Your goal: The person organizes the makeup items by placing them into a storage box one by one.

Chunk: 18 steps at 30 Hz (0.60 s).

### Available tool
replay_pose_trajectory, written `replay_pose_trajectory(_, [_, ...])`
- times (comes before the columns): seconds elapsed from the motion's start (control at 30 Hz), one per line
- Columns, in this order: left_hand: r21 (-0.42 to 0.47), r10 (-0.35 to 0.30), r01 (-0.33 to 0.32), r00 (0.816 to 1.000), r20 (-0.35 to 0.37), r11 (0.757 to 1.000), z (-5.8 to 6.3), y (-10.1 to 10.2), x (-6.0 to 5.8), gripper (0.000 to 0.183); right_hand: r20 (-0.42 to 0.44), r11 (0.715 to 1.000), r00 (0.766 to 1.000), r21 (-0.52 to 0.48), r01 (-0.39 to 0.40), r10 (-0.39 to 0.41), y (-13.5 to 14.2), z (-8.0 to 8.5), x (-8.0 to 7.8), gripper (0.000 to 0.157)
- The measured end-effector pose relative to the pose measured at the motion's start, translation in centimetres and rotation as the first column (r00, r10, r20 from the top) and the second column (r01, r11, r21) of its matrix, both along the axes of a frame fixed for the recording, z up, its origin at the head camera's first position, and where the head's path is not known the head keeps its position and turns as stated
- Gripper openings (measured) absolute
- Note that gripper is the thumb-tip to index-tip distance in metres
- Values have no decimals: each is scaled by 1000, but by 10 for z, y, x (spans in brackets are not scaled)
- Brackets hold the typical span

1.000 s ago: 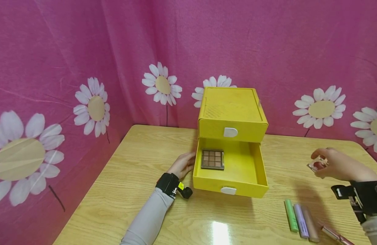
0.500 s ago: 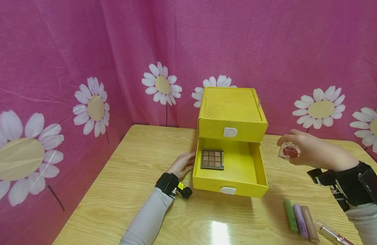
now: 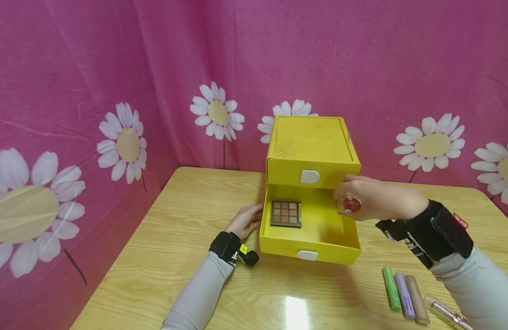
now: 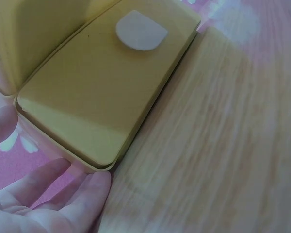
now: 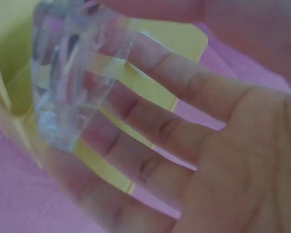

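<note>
A yellow two-drawer box (image 3: pixel 311 140) stands on the table, its lower drawer (image 3: pixel 274 246) pulled out. Inside that drawer, at the left, lies an eyeshadow palette (image 3: pixel 286 213) with a dark frame and brown pans. My right hand (image 3: pixel 379 200) pinches a small clear blush compact (image 3: pixel 350 204) with a red centre, over the drawer's right side. In the right wrist view the clear case (image 5: pixel 63 97) sits between thumb and fingers. My left hand (image 3: pixel 244 222) is beside the box's left side; in the left wrist view its fingertips (image 4: pixel 94 187) touch the casing's edge.
At the front right lie a green tube (image 3: pixel 391 288), a lilac tube (image 3: pixel 405 295), a brown tube (image 3: pixel 417 299) and a clear, pinkish lip gloss tube (image 3: pixel 445 311). A pink curtain (image 3: pixel 361 59) with daisies hangs behind the wooden table (image 3: pixel 188 206).
My right hand has carried the compact leftward from the table's right side to over the open drawer. The left hand and the box have stayed in place.
</note>
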<state>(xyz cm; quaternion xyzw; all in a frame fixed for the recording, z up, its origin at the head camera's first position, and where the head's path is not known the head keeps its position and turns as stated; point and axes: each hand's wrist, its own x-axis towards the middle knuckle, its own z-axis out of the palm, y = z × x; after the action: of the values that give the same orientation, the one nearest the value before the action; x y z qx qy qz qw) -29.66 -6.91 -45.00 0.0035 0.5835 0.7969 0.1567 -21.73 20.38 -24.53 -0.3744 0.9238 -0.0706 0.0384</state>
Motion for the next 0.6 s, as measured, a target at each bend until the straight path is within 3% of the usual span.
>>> replay_pose_trajectory(0.1, [-7, -8, 8, 1000, -5, 1000, 0, -1, 1, 42, 49, 999, 998, 16, -34, 34, -12, -3, -5, 24])
replay_pose_trajectory(0.4, [-11, -8, 8, 1000, 5, 1000, 0, 0, 0, 40, 174, 994, 984, 102, -44, 26, -35, -18, -24, 36])
replay_pose_trajectory(0.6, [-14, -5, 5, 1000, 8, 1000, 1, 0, 0, 40, 245, 985, 969, 172, -7, -36, -46, -30, -36, 38])
